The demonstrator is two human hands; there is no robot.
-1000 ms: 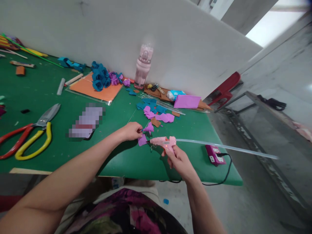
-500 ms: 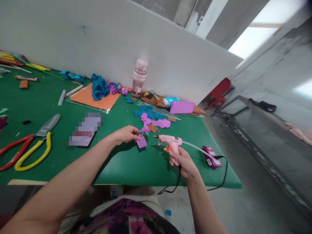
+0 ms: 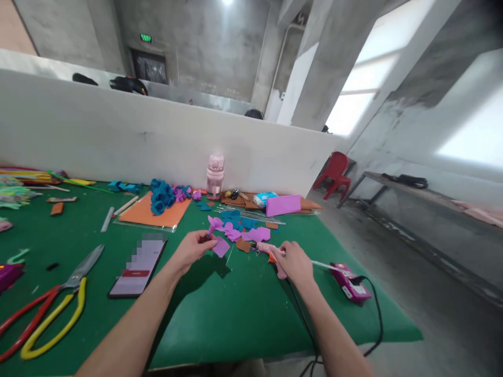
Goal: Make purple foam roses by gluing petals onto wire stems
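Head view. The left hand (image 3: 191,250) is raised just above the green desk (image 3: 220,319), fingers pinched on a purple foam petal piece (image 3: 218,242) that sticks out at 2 o'clock from the fingertips. The right hand (image 3: 295,263) is closed around the grip of a pink hot glue gun (image 3: 271,250), nozzle aimed toward 9 o'clock at the petal piece, close to it but apart. A clear glue stick (image 3: 323,265) extends from the rear of the gun toward 3 o'clock. A magenta power socket (image 3: 349,283) with a black cable lies on the desk at 4 o'clock from the right hand. Loose purple and teal foam scraps (image 3: 243,230) lie at 12 o'clock from the hands. A smartphone (image 3: 138,266) lies at 9 o'clock from the left hand; beyond it lie large shears (image 3: 51,309) with red and yellow handles. A pink water bottle (image 3: 215,176) stands against the white partition (image 3: 118,136).
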